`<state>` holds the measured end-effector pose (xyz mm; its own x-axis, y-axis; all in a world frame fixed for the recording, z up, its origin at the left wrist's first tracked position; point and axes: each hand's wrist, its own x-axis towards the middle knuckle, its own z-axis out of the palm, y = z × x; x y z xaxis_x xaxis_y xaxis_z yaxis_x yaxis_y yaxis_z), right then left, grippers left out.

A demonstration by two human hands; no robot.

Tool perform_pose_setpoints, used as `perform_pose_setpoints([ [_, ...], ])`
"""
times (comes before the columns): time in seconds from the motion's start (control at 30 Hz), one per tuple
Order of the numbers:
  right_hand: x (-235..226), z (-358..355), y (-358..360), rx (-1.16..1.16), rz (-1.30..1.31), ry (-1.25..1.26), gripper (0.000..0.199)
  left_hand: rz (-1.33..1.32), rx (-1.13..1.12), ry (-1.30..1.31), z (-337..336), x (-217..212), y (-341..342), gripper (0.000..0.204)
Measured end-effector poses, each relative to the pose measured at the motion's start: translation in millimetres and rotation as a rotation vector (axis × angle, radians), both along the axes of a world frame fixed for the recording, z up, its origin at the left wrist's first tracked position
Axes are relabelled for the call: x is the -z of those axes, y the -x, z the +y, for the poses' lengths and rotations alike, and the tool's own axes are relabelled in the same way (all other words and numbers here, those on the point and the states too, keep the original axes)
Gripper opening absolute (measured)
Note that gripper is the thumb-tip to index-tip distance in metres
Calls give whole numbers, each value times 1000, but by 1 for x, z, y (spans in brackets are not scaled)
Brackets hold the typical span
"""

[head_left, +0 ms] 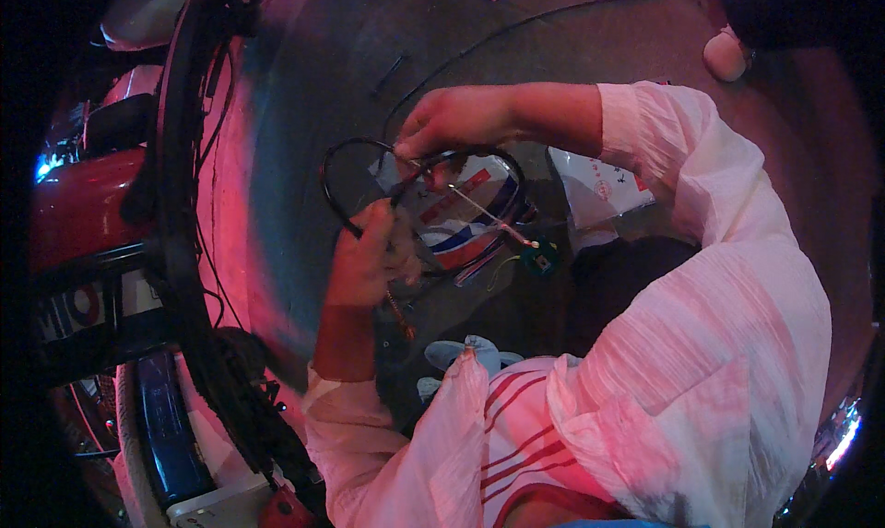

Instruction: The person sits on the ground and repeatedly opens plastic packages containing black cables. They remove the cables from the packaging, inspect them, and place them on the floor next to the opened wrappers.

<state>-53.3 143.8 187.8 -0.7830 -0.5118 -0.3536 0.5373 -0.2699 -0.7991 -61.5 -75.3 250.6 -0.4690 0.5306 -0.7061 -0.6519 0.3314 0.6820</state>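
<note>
A stiff black cable [330,191] is bent into loops in front of me, and both of my hands grip it. My left hand [364,256] is closed around the lower left side of the loop. Above it and to the right, my right hand [452,122] pinches the cable where strands cross, fingers pointing left. Behind the loop lies a clear plastic bag with a white, blue and red print [466,201]. A small dark green round piece [539,257] with a thin pale lead hangs or lies at the loop's right edge. A braided cord [401,311] dangles below my left hand.
A white printed packet [604,189] lies right of the loop. One thin black cable [516,28] runs across the floor at the far side. A dark rail [175,159] with hanging wires borders the left, beside a red surface [88,205]. White shoes [445,353] show below.
</note>
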Motion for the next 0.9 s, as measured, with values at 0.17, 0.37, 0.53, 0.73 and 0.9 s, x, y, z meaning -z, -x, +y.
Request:
perform_pose_setpoints([
  [0.17, 9, 20, -9, -309, 85, 202, 36, -20, -41, 13, -28, 6, 7, 39],
  [0.37, 32, 22, -24, -274, -27, 348, 40, -97, -52, -120, -41, 26, 9, 42],
  [0.53, 28, 25, -16, 19, 15, 86, 41, -107, -256, -82, -41, 27, 25, 39],
  [0.73, 19, 19, -12, 0, 258, -26, 38, -106, -193, -27, -31, 15, 26, 39],
  [0.9, 29, 14, -16, 37, 384, -167, 39, -131, -142, -31, -34, 16, 22, 39],
])
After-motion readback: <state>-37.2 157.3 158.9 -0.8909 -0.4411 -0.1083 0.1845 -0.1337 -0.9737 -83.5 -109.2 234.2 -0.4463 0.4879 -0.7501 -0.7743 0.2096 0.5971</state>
